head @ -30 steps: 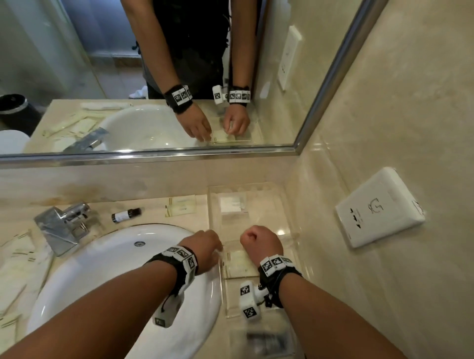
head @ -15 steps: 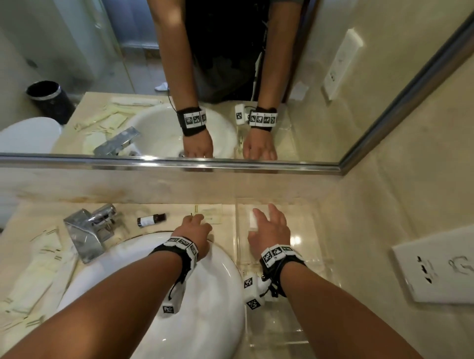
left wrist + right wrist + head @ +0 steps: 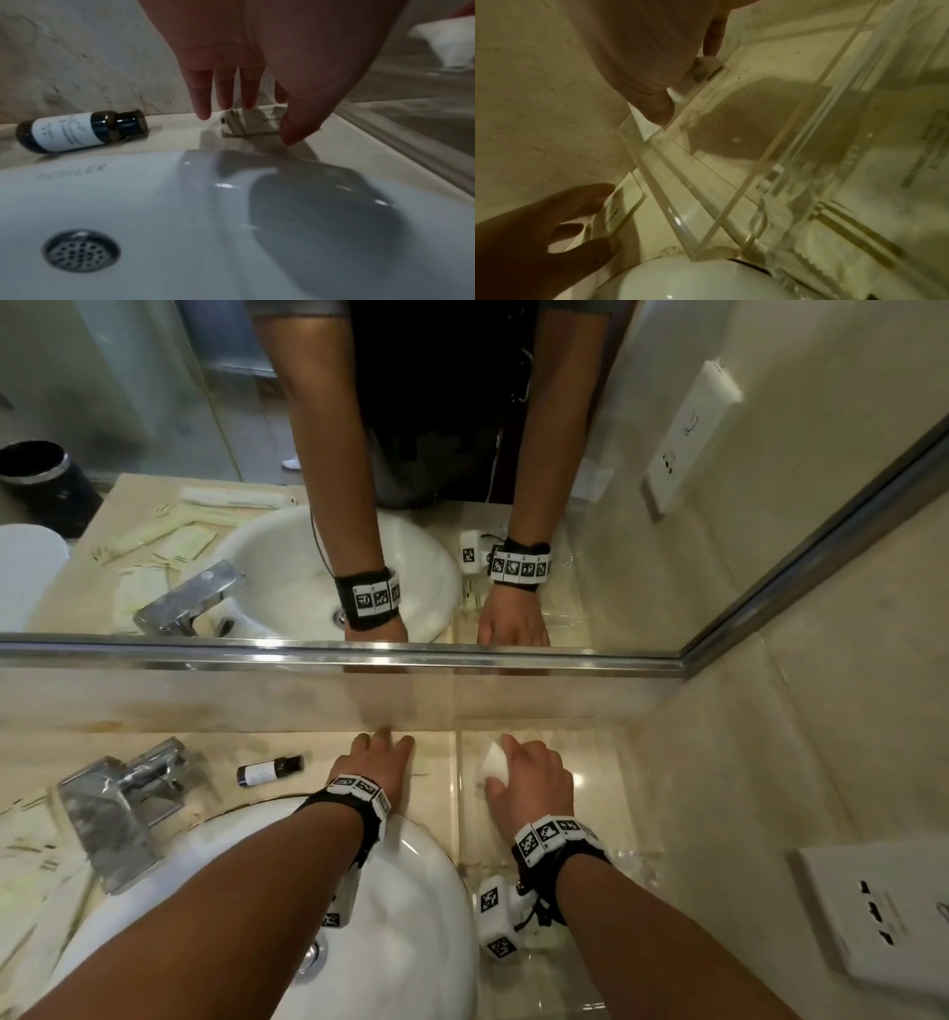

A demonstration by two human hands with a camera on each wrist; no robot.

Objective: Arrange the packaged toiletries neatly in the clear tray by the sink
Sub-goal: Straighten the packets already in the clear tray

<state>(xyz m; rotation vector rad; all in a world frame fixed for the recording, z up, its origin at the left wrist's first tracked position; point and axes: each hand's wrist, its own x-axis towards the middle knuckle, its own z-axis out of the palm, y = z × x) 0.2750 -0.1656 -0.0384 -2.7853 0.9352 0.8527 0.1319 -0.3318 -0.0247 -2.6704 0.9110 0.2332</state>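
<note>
Marble counter (image 3: 154, 752), clear acrylic tray (image 3: 624, 793).

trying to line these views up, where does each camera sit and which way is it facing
Head: worn high, looking down at the sink, clear tray and mirror; both forearms show.
Left wrist: low over the basin, facing the back wall; left hand reaches for a flat packet beside a small bottle.
Right wrist: inside the tray, facing its far corner; right hand holds a white packet.
Shared: that flat packet shows in both wrist views.
</note>
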